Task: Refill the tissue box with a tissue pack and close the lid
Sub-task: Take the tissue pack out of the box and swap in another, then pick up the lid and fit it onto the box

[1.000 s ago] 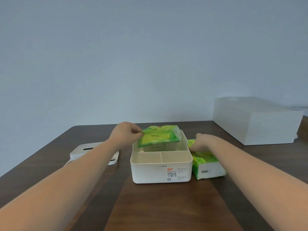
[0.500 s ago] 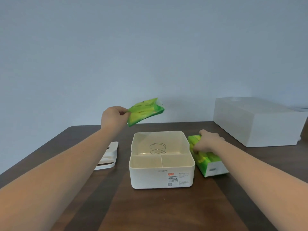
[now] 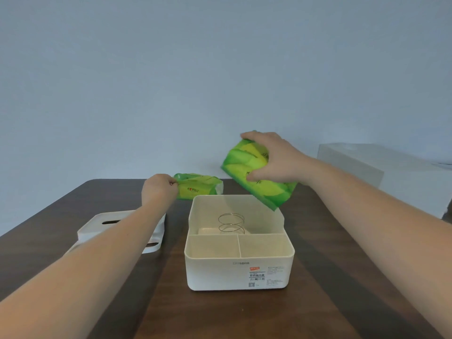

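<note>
A: Where is the full green plastic tissue pack [image 3: 256, 171] relative to your right hand [image 3: 274, 159]?

B: Your right hand is clamped on it from above, fingers over its far upper edge and thumb on the near face. You hold it in the air, above the far right corner of the open white plastic tissue box [image 3: 238, 243].

A: Which way does it point?

B: It is tilted. Its long axis runs from upper left, by your fingertips, down to the lower right, and its lowest corner hangs just over the box's far right rim.

A: And your left hand [image 3: 159, 190]?

B: It is closed on one end of the flatter, crumpled green tissue wrapper [image 3: 199, 189], which stretches to the right from your fingers, roughly level, beyond the box's far left corner. Whether it touches the dark brown wooden desk [image 3: 220, 311] I cannot tell.

A: The box itself?

B: It stands on the desk, lid off. A wire spring [image 3: 231, 222] sits in its large rear compartment; two smaller compartments lie at the front. The white slotted plastic lid [image 3: 102, 226] lies on the desk to the left, partly under your left forearm.
</note>
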A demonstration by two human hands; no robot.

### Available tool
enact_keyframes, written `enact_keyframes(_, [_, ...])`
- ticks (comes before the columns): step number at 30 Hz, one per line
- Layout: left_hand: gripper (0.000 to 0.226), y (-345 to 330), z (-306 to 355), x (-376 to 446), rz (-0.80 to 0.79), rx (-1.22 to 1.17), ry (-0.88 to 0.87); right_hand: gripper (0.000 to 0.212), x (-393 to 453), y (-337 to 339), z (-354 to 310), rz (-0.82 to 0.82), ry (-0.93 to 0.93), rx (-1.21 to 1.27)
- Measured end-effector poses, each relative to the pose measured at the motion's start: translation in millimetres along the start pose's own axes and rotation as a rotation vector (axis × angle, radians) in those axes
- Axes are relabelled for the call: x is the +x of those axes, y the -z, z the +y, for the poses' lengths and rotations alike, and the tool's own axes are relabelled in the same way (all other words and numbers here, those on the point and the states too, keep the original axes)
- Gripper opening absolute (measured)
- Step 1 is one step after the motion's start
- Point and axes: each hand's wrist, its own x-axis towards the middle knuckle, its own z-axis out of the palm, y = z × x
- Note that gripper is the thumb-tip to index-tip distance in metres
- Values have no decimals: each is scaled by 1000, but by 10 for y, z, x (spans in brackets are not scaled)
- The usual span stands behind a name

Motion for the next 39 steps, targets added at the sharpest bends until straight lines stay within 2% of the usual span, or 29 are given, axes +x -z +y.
enact_keyframes(3, [28, -83, -37, 32, -21, 17, -6, 93, -28, -55, -188, -209, 214, -53])
enact_keyframes(7, [28, -204, -92, 58, -92, 80, -5, 91, -11, -280, -277, -426, 351, -202])
enact_keyframes(11, [31, -236, -182, 85, -134, 139, 7, 91, 19, -440, -215, -510, 360, -361])
enact_keyframes(15, [33, -184, -228, 79, -114, 125, -3, 96, 4, -520, -134, -550, 316, -325])
enact_keyframes(19, [35, -98, -255, 46, -96, 157, -19, 91, -6, -547, -108, -545, 269, -259])
enact_keyframes(24, [36, 52, -404, -15, -109, 169, 4, 68, -60, -511, -185, -511, 203, -218])
enact_keyframes(26, [37, 155, -475, -48, -112, 181, 26, 55, -60, -514, -262, -427, 174, -140])
enact_keyframes(30, [44, 408, -697, -84, -117, 227, 94, 37, 32, -588, -443, -158, 129, 73])
enact_keyframes(34, [51, 631, -951, -129, -99, 313, 227, 33, 140, -741, -702, -65, 85, 159])
enact_keyframes(39, [53, 740, -1253, -166, -136, 254, 337, 46, 252, -1071, -1127, -101, 56, 176])
